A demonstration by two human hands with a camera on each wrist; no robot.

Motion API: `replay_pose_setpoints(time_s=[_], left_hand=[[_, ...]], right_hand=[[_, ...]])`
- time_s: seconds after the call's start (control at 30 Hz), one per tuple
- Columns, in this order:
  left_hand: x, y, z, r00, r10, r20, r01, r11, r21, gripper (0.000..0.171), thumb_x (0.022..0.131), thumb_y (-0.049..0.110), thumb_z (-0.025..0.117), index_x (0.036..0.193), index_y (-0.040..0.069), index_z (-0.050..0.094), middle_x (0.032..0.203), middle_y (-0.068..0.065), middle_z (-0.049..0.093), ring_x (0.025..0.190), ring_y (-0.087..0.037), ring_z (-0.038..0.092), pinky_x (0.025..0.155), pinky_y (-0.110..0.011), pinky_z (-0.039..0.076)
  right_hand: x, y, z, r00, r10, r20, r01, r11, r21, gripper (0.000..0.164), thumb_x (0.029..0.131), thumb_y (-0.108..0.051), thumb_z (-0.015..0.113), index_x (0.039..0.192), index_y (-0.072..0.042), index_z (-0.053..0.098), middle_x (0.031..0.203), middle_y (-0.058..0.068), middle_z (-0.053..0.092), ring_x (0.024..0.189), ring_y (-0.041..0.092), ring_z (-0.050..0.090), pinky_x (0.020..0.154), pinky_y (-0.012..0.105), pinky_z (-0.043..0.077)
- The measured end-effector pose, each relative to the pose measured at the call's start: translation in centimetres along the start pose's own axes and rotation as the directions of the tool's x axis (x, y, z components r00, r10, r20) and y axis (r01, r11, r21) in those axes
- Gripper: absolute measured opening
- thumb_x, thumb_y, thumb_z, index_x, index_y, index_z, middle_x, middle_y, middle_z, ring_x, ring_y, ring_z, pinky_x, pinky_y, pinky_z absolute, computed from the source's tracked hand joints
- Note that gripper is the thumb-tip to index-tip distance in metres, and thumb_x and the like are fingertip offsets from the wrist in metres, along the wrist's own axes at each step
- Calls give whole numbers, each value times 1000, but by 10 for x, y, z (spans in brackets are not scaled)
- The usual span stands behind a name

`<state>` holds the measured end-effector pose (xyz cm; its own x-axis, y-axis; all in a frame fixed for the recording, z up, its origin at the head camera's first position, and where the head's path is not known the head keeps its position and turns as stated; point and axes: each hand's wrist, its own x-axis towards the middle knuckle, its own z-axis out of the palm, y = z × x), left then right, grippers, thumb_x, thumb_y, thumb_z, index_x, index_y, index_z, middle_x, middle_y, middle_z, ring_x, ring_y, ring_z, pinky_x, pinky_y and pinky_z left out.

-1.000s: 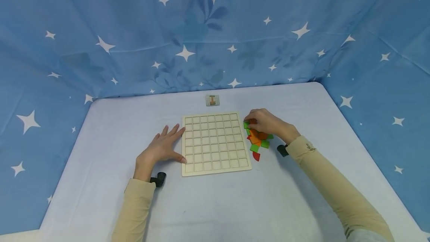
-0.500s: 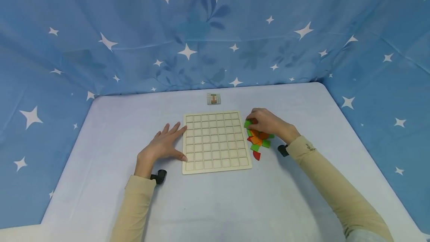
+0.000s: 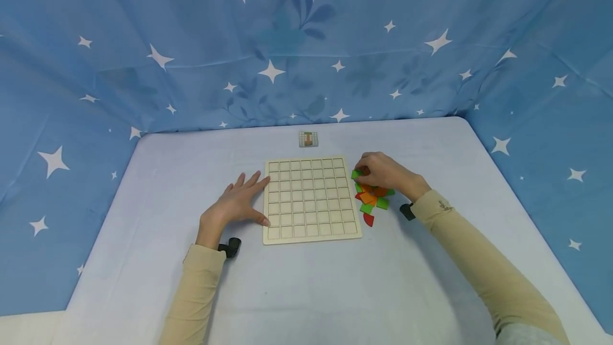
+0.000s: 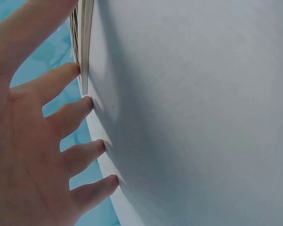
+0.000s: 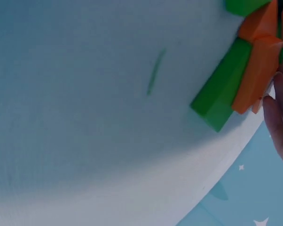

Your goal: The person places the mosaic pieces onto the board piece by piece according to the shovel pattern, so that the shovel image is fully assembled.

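Observation:
A pale wooden grid board (image 3: pixel 306 242) lies in the middle of the white table. My left hand (image 3: pixel 238 201) spreads its fingers at the board's left side, thumb and index fingertip right at the edge; in the left wrist view the fingers (image 4: pixel 61 82) are splayed beside the board's edge (image 4: pixel 85 47). To the board's right, my right hand (image 3: pixel 383 170) bends over a small pile of coloured pieces, its thumb and index fingertips pinching a green piece (image 3: pixel 356 174). Orange pieces (image 3: pixel 367 198) show under the hand, partly hidden. In the right wrist view, fingers (image 5: pixel 275 117) appear at the right edge beside the pieces.
A red quarter-round piece (image 3: pixel 368 219) lies apart at the pile's near end. Behind the board is a small card with a grid pattern (image 3: pixel 308 139). A blue curtain with white stars (image 3: pixel 215 57) surrounds the table's back and sides.
The whole head view has shifted slightly right and up. Both hands keep their places relative to the board and the pile.

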<state>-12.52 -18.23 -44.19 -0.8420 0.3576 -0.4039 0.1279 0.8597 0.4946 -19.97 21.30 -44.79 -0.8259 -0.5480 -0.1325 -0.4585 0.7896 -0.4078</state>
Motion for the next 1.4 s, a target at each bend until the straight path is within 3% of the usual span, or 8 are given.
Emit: replay_pose_setpoints(time_s=[0.37, 0.53, 0.7, 0.9, 1.4], left_hand=[[1, 0, -1, 1000, -1, 5, 1, 1000, -1, 116, 73, 43, 92, 165, 19, 25, 174, -13, 7, 158, -46, -5, 127, -65, 2], [1, 2, -1, 1000, -2, 8, 2, 1000, -2, 116, 73, 41, 92, 165, 18, 26, 174, -13, 7, 158, -46, -5, 127, -66, 3], [0, 2, -1, 1000, -3, 2, 3, 1000, -2, 115, 74, 40, 92, 165, 17, 26, 173, -14, 8, 158, -47, -4, 127, -66, 4], [-1, 1, -1, 1000, 10, 12, -9, 1000, -3, 115, 74, 39, 92, 165, 15, 26, 173, -15, 7, 157, -49, -4, 126, -67, 4], [-2, -1, -1, 1000, 15, 24, -15, 1000, -13, 115, 75, 40, 92, 165, 14, 25, 173, -16, 7, 157, -48, -5, 126, -67, 3]], right_hand=[[6, 1, -2, 1000, -11, -18, 11, 1000, -1, 29, 87, -22, 83, 106, -1, 79, 95, 8, 72, 81, 18, 63, 81, 39, 61], [5, 0, -5, 1000, -6, -14, 7, 999, 40, 28, 87, -21, 83, 106, -1, 79, 94, 6, 71, 80, 16, 63, 79, 36, 61], [9, -6, -11, 998, -55, -14, 56, 994, 92, 25, 89, -17, 81, 108, -1, 79, 99, 7, 72, 84, 18, 65, 81, 37, 61], [19, -13, -12, 993, -121, -12, 121, 987, 104, 22, 90, -15, 79, 107, 0, 79, 101, 10, 73, 90, 22, 66, 84, 40, 61], [48, -26, -5, 988, -158, 2, 156, 982, 107, 20, 91, -16, 78, 107, -3, 80, 102, 9, 73, 90, 21, 66, 83, 37, 60]])
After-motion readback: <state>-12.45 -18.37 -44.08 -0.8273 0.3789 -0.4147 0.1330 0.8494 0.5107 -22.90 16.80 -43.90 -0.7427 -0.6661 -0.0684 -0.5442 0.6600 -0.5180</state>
